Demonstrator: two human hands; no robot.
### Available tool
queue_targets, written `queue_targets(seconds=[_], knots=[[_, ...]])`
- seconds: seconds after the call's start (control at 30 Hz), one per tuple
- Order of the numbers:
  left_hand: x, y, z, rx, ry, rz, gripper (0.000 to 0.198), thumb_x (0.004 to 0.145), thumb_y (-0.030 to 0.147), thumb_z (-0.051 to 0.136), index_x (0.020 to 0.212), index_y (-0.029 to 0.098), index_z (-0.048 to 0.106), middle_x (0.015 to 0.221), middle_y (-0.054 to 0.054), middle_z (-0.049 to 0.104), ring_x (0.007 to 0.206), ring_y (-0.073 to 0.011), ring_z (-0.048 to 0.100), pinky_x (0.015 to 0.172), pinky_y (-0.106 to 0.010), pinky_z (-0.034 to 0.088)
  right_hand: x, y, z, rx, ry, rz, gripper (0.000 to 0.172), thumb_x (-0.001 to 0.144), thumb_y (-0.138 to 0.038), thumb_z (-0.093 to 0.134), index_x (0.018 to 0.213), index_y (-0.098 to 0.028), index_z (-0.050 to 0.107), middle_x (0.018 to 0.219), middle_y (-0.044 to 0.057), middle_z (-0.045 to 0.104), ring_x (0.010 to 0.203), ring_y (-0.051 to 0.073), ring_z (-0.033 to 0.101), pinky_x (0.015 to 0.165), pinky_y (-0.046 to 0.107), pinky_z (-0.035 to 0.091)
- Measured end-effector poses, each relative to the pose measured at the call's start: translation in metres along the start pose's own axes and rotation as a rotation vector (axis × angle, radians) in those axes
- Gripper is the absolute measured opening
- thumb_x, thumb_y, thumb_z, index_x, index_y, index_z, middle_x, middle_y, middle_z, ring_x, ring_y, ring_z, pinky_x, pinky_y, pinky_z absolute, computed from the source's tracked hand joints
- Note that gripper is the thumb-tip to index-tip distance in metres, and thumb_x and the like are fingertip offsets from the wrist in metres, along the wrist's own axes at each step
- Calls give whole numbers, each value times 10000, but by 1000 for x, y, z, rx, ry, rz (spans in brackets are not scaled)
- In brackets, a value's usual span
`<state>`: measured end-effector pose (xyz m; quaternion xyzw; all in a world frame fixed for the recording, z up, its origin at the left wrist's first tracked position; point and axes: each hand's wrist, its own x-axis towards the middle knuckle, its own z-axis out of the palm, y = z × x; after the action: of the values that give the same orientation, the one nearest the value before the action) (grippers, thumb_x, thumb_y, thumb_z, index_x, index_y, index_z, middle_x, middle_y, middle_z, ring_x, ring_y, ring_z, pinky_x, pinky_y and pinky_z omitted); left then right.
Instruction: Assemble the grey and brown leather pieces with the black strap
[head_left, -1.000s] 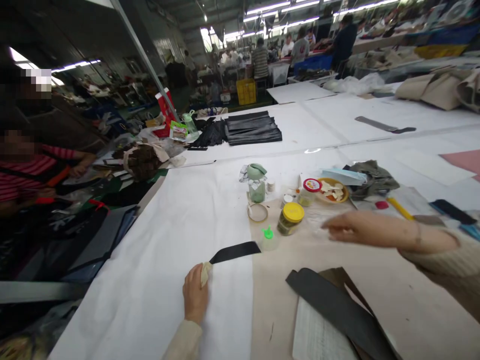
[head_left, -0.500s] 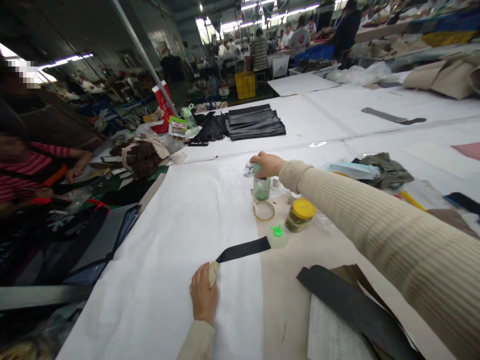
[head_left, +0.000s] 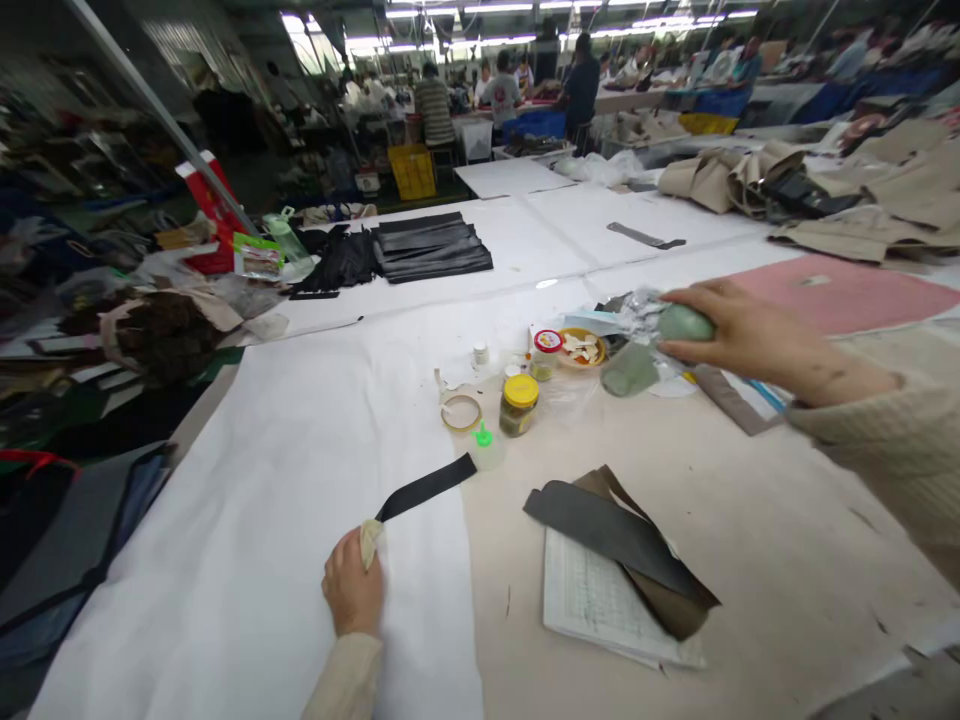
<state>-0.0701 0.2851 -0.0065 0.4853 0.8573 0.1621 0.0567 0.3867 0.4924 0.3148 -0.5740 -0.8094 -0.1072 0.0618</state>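
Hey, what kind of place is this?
Likely a bag or leather-goods factory floor: a long white-covered table, a stack of black strips with another black strip by the left hand, and people working at benches behind.

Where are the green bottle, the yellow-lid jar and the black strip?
green bottle (head_left: pixel 628 370), head view, on its pale green body.
yellow-lid jar (head_left: pixel 520 390), head view, on its yellow lid.
black strip (head_left: pixel 427 487), head view, on its middle.

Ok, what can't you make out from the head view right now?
Head view only:
- Bottle in right hand: motion-blurred, label unreadable.
- Rag: mostly hidden by left hand.
- Paper: print too small, partly under dark pieces.
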Motion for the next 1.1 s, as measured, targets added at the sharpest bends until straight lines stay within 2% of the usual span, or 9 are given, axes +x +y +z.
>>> queue_targets(seconds=[0.1,0.2,0.37,0.47,0.6,0.7,0.9,1.03,1.1], knots=[[-1,-1,2,-2,5,4,328,834,238,397,1138,150,483,1142,-113,523,1028,-262,468,836,-380,379,-29,17,62,17,-87,7,573,736,-480,540,1231,-201,463,1182,143,472,927,265,547,794,383,458],[-1,-1,3,3,0,9,333,843,255,389,1147,154,479,1143,-111,523,1034,-264,463,828,-380,380,-42,23,95,1,-139,-12,609,748,-474,528,1272,-183,419,1235,154,441,1034,290,505,837,395,442],[-2,2,-1,4,-10,15,322,839,245,394,1131,144,487,1135,-118,526,1033,-259,464,826,-382,384,-45,1,64,-32,17,-59,682,765,-491,508,1331,-158,324,1353,169,334,1224,330,329,956,471,329],[-3,4,-3,-9,-11,2,321,841,241,390,1131,144,488,1139,-118,524,1032,-260,468,828,-385,381,-76,-31,52,74,-5,7,600,802,-496,445,1299,-168,367,1274,134,452,1154,279,432,936,420,365],[-2,4,-2,-10,-8,-7,325,841,240,391,1138,148,487,1147,-114,521,1039,-263,465,827,-381,376,-153,-64,96,176,-458,143,712,751,-591,442,1289,-129,380,1046,151,601,913,274,585,734,380,465],[-3,2,0,2,-6,3,323,847,242,385,1140,147,483,1144,-110,523,1038,-259,463,823,-376,380,-195,-75,139,173,-616,236,749,729,-548,492,1302,-87,352,1049,191,586,937,298,572,751,391,446],[-3,-1,0,17,7,11,312,842,237,404,1126,141,490,1137,-108,530,1024,-253,473,825,-376,385,-204,-88,171,261,-576,194,760,658,-320,582,1321,-76,302,1090,177,557,1027,291,509,857,388,397],[-2,-5,-1,1,3,17,312,835,203,400,1129,139,485,1139,-105,530,1033,-246,471,833,-365,393,-203,-95,173,398,-483,210,750,655,-247,539,1338,-90,271,1140,153,536,1060,260,495,914,376,371],[-2,-7,0,-10,3,26,311,832,186,394,1125,137,485,1139,-100,531,1035,-240,472,839,-357,397,-200,-99,162,481,-494,212,598,681,-232,495,1263,-139,395,1123,119,555,1040,243,511,905,363,386]])
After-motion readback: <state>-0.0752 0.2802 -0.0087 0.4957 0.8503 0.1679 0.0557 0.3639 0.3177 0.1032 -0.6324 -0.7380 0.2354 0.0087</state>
